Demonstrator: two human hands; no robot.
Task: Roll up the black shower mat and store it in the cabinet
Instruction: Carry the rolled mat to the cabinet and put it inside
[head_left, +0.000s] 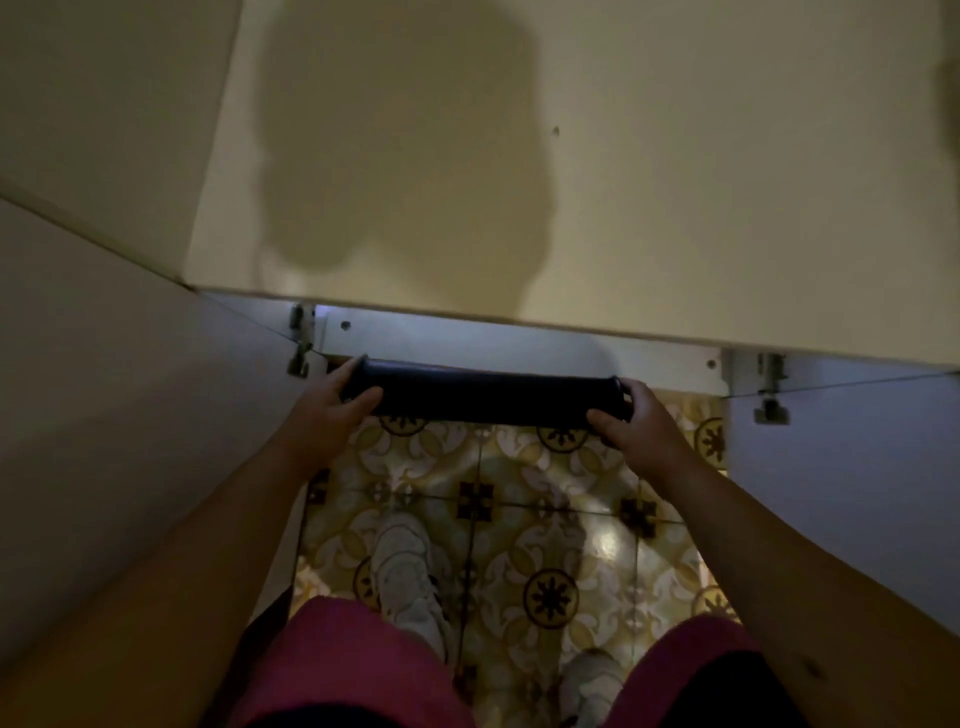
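Note:
The black shower mat (485, 396) is rolled into a tight horizontal tube. I hold it level at the front edge of the cabinet (519, 343), just below the countertop. My left hand (324, 415) grips the tube's left end and my right hand (641, 426) grips its right end. Both cabinet doors stand swung out: the left door (130, 389) and the right door (841, 467). The cabinet's inside is hidden under the countertop.
A pale countertop (571, 182) fills the upper view, with my shadow on it. Patterned yellow floor tiles (519, 519) lie below. My white shoes (410, 577) stand on the tiles between the open doors. Metal hinges (300, 338) show at the cabinet's corners.

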